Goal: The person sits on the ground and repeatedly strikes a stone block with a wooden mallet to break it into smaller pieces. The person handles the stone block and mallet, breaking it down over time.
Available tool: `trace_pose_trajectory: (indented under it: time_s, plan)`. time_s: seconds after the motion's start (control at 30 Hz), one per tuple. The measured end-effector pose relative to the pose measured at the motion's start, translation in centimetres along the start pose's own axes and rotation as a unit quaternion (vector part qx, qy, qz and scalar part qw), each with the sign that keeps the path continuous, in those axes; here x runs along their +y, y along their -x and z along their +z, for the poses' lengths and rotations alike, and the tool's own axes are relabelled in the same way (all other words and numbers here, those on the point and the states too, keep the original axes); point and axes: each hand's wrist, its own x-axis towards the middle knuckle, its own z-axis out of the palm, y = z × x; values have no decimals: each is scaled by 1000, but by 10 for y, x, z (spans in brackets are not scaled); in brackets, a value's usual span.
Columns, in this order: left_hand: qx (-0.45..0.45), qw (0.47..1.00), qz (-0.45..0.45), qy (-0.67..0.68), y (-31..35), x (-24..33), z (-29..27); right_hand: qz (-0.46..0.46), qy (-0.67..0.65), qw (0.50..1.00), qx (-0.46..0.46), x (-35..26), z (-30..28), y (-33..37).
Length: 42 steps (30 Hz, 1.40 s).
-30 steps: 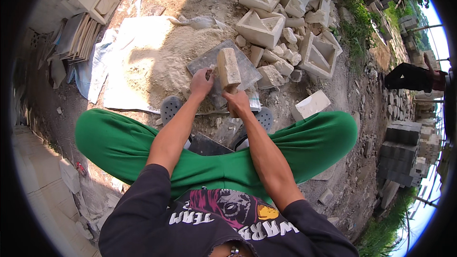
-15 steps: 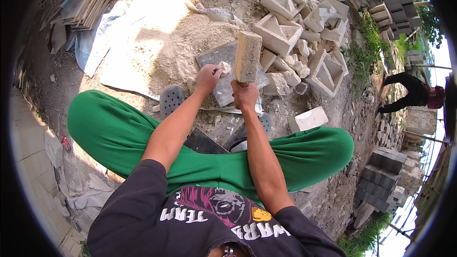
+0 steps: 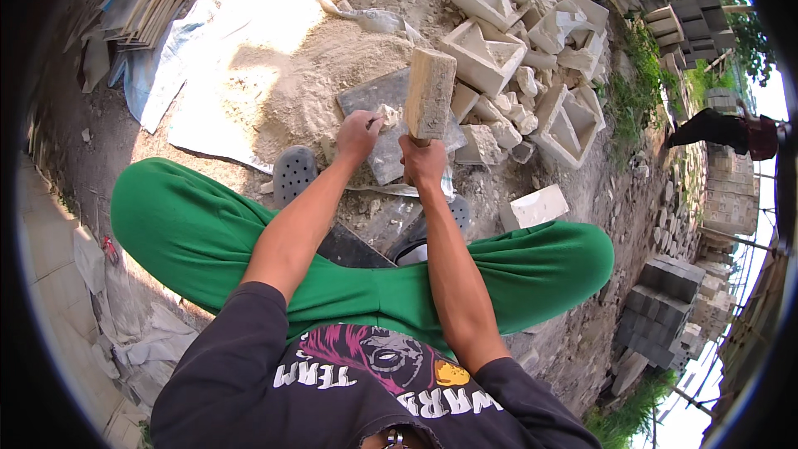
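Closed around the handle of a wooden mallet, my right hand holds it with its blocky, worn head raised above a dark flat slab. My left hand pinches a small pale stone chunk over the same slab, just left of the mallet head. The mallet covers part of the slab. Both forearms reach forward between my bent knees in green trousers.
Hollow pale blocks and broken chunks lie right of the slab. A loose pale block sits by my right knee. Crushed powder on a white sheet spreads left. Another person stands far right, near grey blocks.
My hands, the mallet and the stone chunk stay almost in place, with the whole view shifted slightly. At the far right, the other person has changed posture.
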Motion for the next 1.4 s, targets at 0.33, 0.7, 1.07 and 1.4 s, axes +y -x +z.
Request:
trace_pose_trajectory:
  time_s: [0.33, 0.7, 1.07, 1.4]
  plan:
    - [-11, 1000, -18, -9, -3, 6, -2, 51, -15, 999, -7, 6, -4, -4]
    - [-30, 998, -37, -31, -1, 9, -3, 114, 126, 983, -63, 50, 17, -22]
    - [-184, 967, -19, -175, -14, 26, -12, 110, 165, 976, -89, 27, 10, -29]
    - [-227, 952, -72, -194, -20, 41, -23, 169, 81, 971, -144, 21, -9, -46]
